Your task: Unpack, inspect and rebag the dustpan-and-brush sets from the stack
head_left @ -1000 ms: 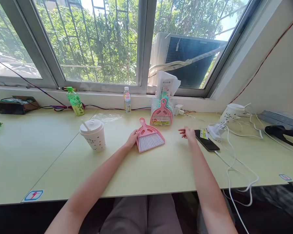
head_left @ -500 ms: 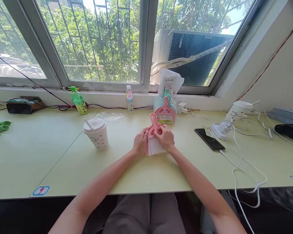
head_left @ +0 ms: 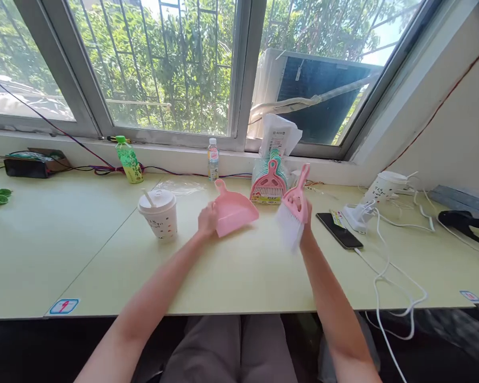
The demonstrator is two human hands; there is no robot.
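1. The left hand gripped the pink dustpan by its edge, above the table, handle pointing up and away toward the window.
2. The right hand was closed around the small brush, handle up, white bristles angled down and left.
3. Pan and brush were apart, with bare table between and below them.
4. A lidded cup stood left of the pan; a phone lay right of the brush.

Smooth pink plastic dustpan; white-bristled plastic brush; matt tabletop
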